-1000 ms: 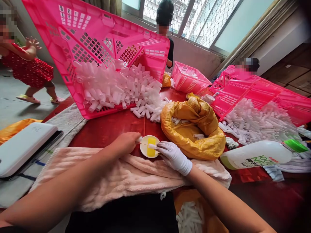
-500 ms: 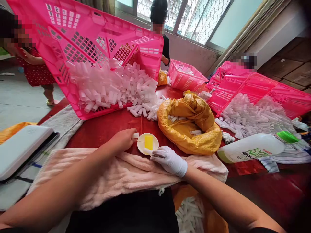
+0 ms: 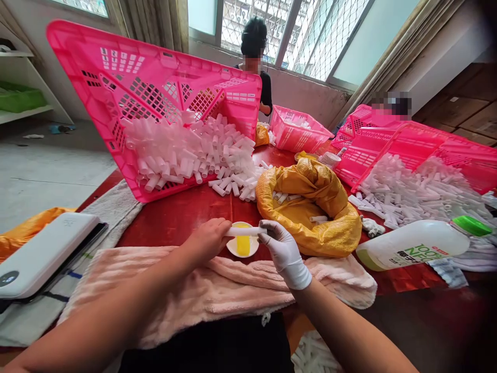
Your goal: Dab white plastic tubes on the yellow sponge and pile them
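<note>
My bare left hand (image 3: 210, 237) pinches the left end of a white plastic tube (image 3: 244, 232). On the tube's right end are the fingertips of my right hand (image 3: 284, 252), which wears a white glove with darkened fingertips. Held level, the tube spans the gap between both hands. Whether it is one piece or two joined pieces I cannot tell. Below it lies a small white dish (image 3: 252, 247) with a yellow block (image 3: 243, 245) in it, partly hidden by the tube. A pink towel (image 3: 155, 290) lies under my forearms.
A tilted pink basket (image 3: 155, 62) spills white tubes on the red table (image 3: 155, 223). Right of the dish sits a rolled-down yellow woven bag (image 3: 330, 241). A bottle (image 3: 411, 243) lies beyond it. A white power bank (image 3: 50, 254) is at left. A person (image 3: 265, 88) sits opposite.
Both hands have risen slightly from the dish. The separate white pieces they held are now in one line between them. The view has shifted, and a person at far left is out of sight.
</note>
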`<state>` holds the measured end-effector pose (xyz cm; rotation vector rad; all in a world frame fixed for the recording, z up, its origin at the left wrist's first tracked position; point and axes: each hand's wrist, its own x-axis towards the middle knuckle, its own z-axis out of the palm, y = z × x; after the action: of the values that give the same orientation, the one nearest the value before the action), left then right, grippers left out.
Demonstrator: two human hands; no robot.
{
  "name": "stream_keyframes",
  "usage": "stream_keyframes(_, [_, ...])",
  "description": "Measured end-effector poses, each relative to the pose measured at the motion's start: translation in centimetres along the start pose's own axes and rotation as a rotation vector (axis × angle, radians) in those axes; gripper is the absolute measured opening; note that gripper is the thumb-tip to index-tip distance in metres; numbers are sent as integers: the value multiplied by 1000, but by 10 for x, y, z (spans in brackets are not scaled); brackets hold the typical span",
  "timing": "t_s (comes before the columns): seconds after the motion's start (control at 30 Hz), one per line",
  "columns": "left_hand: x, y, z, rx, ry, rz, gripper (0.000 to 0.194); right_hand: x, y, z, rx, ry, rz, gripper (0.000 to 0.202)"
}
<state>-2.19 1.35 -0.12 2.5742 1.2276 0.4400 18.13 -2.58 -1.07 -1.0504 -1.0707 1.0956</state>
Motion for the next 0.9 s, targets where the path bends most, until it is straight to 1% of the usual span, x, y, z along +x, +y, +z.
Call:
stream_keyframes(0.07, [-1, 2, 0, -8, -12, -22, 17, -1, -4, -1, -66, -43, -85, 21])
stream_keyframes(0.13, [-2, 5, 2, -61, -46, -41, 17, -2, -8, -1, -131, -112, -152, 18])
stream_keyframes(0.2, [-4, 8, 5, -102, -114, -56, 17, -1, -12, 2, -150, -202, -139, 16])
stream_keyframes(0.23, [-5, 11, 7, -93, -141, -58, 18, 0, -13, 6, -139, -236, -100, 16])
stream_keyframes(0.27, [-5, 14, 9, -60, -156, -58, 20, 3, -15, 10, -108, -237, -51, 17])
stream_keyframes(0.3, [-5, 18, 10, -12, -157, -54, 21, 6, -16, 16, -51, -194, 1, 20])
stream_keyframes(0.33, [-5, 22, 11, 41, -147, -53, 23, 11, -18, 23, 36, -110, 52, 23])
stream_keyframes(0.4, [-2, 30, 10, 126, -139, -66, 29, 21, -21, 37, 266, 112, 147, 28])
stream_keyframes(0.43, [1, 34, 8, 153, -152, -83, 31, 26, -23, 43, 383, 202, 192, 28])
stream_keyframes(0.47, [3, 38, 6, 170, -171, -105, 32, 30, -26, 48, 479, 253, 237, 27])
stream_keyframes(0.5, [6, 40, 3, 172, -193, -125, 32, 34, -28, 51, 547, 264, 272, 26])
stream_keyframes(0.53, [8, 42, 0, 159, -216, -143, 32, 35, -30, 53, 587, 245, 293, 25])
stream_keyframes(0.63, [12, 43, -6, 5, -278, -169, 29, 33, -32, 51, 625, 120, 281, 25])
stream_keyframes(0.77, [9, 46, -7, -398, -413, -151, 29, 23, -36, 46, 627, -55, 221, 25])
stream_keyframes(0.83, [9, 48, -9, -536, -453, -114, 31, 16, -45, 43, 621, -73, 165, 26])
stream_keyframes(0.9, [15, 46, -16, -603, -507, -43, 32, 3, -60, 32, 558, -8, 105, 27])
